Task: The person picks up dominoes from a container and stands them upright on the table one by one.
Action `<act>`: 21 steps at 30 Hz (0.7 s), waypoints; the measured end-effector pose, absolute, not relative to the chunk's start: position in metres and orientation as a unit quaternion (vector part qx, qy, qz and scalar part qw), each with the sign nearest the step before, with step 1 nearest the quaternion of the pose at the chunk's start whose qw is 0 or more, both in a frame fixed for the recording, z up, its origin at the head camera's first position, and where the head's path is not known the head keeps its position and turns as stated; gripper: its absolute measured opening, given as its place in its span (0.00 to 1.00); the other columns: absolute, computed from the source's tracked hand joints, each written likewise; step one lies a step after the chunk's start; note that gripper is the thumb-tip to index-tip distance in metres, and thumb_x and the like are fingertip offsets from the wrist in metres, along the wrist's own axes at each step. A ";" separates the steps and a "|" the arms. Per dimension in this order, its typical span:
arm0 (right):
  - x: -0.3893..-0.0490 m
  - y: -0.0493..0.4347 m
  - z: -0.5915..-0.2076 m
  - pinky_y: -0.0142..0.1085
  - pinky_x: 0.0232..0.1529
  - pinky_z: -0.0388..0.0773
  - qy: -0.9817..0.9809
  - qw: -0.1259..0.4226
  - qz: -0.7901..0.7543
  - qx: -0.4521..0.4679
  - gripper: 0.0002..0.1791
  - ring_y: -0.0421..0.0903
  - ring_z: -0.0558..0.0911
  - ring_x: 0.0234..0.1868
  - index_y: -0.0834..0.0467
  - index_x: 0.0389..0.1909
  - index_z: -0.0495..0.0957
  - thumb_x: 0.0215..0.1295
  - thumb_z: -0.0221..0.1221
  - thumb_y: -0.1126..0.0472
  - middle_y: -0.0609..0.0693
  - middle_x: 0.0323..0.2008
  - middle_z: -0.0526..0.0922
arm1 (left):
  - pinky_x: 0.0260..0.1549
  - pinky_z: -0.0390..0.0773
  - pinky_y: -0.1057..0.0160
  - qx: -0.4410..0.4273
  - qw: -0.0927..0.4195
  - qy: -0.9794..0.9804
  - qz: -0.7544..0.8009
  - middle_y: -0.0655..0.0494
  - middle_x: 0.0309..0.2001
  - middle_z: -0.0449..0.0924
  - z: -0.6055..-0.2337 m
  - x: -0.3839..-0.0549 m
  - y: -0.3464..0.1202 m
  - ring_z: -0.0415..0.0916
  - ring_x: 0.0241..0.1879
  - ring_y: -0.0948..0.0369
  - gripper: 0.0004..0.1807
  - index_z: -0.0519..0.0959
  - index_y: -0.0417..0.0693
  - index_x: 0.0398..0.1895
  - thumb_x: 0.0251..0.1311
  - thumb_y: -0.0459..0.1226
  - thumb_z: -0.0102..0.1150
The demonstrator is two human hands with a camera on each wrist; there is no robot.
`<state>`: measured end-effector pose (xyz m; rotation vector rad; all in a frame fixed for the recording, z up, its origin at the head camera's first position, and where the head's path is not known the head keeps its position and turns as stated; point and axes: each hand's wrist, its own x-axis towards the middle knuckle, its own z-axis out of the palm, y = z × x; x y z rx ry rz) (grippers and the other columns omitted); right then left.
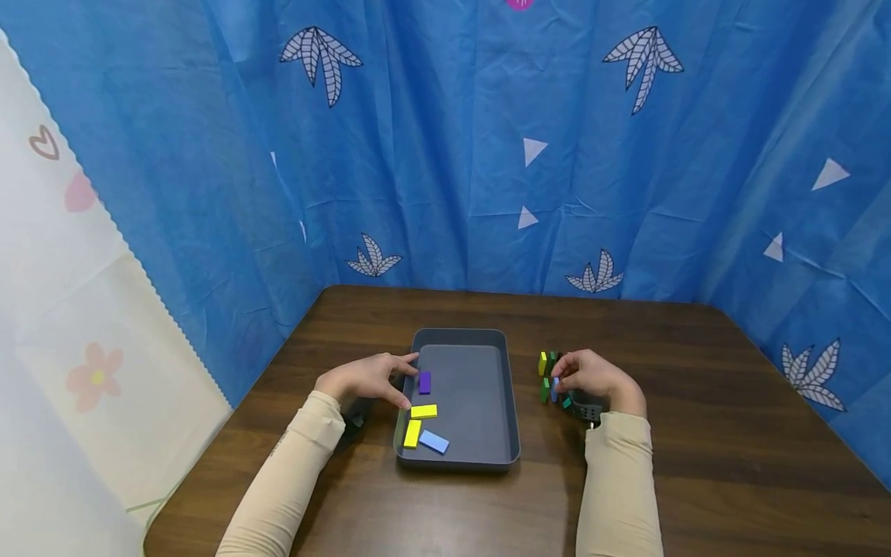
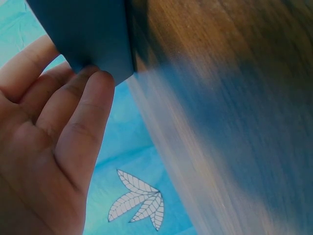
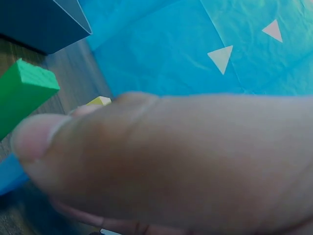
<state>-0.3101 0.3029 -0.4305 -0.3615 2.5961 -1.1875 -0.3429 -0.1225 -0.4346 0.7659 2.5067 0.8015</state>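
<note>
Head view shows me the right grip (image 1: 597, 377) clamped on a blue block (image 1: 554, 392) beside the dark tray (image 1: 476, 402) on the counter (image 1: 703, 387); the left grip (image 1: 367, 377), spread apart, touches the tray's left rim.

One table (image 1: 731, 433), one tray (image 1: 480, 410). Inside: one purple block (image 1: 425, 383), two yellow blocks (image 1: 423, 411), one light-blue block (image 1: 435, 442). Outside, at least four: one yellow block (image 1: 542, 363), two green blocks (image 1: 545, 391), one blue block (image 1: 554, 391); exact total hidden.

Grey tray (image 1: 480, 402), purple block (image 1: 425, 383), leaf-patterned curtain (image 1: 445, 170)
</note>
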 end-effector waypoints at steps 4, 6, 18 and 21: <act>-0.311 0.303 -0.432 0.41 0.46 0.84 0.890 0.136 -0.416 -0.129 0.09 0.46 0.80 0.36 0.69 0.42 0.78 0.63 0.63 0.71 0.55 0.38 0.82 | 0.73 0.58 0.39 0.280 0.195 0.897 0.280 0.52 0.80 0.51 -0.435 -0.343 -0.123 0.48 0.79 0.45 0.38 0.75 0.46 0.67 0.52 0.46 0.75; -0.311 0.303 -0.433 0.42 0.47 0.84 0.889 0.138 -0.416 -0.131 0.08 0.46 0.80 0.37 0.69 0.42 0.78 0.63 0.62 0.72 0.55 0.38 0.82 | 0.73 0.58 0.39 0.282 0.194 0.897 0.278 0.52 0.80 0.51 -0.434 -0.342 -0.123 0.48 0.79 0.45 0.38 0.75 0.46 0.68 0.53 0.46 0.75; -0.311 0.305 -0.432 0.41 0.47 0.83 0.885 0.143 -0.421 -0.137 0.10 0.45 0.80 0.37 0.69 0.43 0.77 0.63 0.64 0.69 0.55 0.38 0.82 | 0.73 0.59 0.39 0.277 0.198 0.898 0.278 0.52 0.81 0.51 -0.434 -0.342 -0.122 0.49 0.79 0.45 0.39 0.74 0.45 0.68 0.53 0.47 0.75; -0.311 0.305 -0.430 0.42 0.49 0.84 0.888 0.142 -0.419 -0.129 0.11 0.45 0.80 0.38 0.68 0.44 0.77 0.63 0.65 0.68 0.56 0.39 0.82 | 0.73 0.58 0.39 0.276 0.197 0.899 0.277 0.52 0.81 0.51 -0.433 -0.343 -0.122 0.49 0.79 0.45 0.38 0.74 0.46 0.68 0.53 0.47 0.75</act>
